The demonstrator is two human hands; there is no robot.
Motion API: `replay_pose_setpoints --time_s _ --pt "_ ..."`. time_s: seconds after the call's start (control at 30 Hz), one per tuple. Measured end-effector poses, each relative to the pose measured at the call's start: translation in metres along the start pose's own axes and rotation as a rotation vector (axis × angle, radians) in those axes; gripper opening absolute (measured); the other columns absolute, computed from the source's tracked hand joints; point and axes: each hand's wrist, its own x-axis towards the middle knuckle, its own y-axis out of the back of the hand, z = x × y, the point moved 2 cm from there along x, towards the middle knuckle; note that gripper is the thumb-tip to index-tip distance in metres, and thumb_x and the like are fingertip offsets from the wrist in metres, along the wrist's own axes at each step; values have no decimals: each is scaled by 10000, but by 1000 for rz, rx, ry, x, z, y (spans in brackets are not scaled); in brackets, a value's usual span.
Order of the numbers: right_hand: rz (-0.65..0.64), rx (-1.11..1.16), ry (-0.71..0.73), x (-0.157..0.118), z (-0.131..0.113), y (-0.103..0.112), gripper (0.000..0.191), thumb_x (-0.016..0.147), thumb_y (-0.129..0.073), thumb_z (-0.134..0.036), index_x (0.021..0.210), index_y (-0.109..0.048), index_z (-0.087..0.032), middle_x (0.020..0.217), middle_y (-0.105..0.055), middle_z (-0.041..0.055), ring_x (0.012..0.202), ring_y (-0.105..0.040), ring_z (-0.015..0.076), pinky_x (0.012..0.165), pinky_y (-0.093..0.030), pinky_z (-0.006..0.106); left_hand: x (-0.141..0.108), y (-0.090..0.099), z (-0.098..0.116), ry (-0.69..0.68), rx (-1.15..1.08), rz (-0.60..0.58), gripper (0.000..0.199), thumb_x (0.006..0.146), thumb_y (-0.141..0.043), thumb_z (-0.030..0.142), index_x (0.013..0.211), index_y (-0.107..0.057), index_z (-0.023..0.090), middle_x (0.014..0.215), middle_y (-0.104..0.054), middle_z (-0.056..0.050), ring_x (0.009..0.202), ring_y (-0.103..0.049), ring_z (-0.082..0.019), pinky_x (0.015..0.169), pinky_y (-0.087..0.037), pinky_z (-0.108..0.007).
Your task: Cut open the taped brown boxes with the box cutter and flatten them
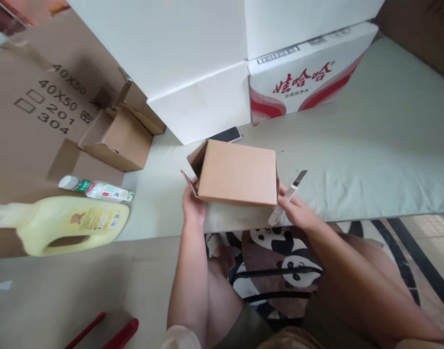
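A small brown cardboard box (240, 172) is between my two hands above the cloth-covered table, its left end flaps standing open. At that left end, the fingers of my left hand (195, 203) are closed round the lower corner by a flap. My right hand (296, 207) grips the box's right end, with its fingers partly hidden behind it. A white-handled utility knife (277, 213), blade out, crosses right by the fingers of that hand; whether it lies on the table or touches them I cannot tell. A dark phone (225, 134) lies just behind the box.
White cartons (203, 97) stand at the back, one with red lettering (305, 85). On the left are small brown boxes (123, 138), a plastic bottle (98, 189) and a yellow jug (80, 225) lying on their sides. The table's front edge (152, 239) runs close to my legs.
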Motion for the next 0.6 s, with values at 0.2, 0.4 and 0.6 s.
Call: replay_pose_setpoints --time_s 0.2,0.4,0.6 --pt "48 -256 268 -3 -5 -11 509 1025 -417 -497 1523 -437 -395 1637 -384 7 1576 -203 278 1272 -153 610 -25 -32 -8 563 -313 67 367 846 -643 526 972 -692 185 897 -754 -50 795 -707 -195 606 -524 -269" --pt "120 -168 363 -5 -20 -6 508 1031 -405 -455 1538 -399 -425 1666 -323 -18 1553 -269 262 1262 -250 561 -32 -21 -7 496 -283 -315 788 543 -744 852 1013 -702 222 1008 -760 -95 1016 -719 -295 806 -597 -386" --pt "120 -157 388 -11 -51 1 471 1013 -411 -489 1462 -531 -409 1578 -461 -7 1544 -282 305 1268 -220 576 -40 -25 -10 524 -161 -343 785 505 -805 809 1019 -735 220 1076 -778 -111 1202 -667 -345 974 -573 -445"
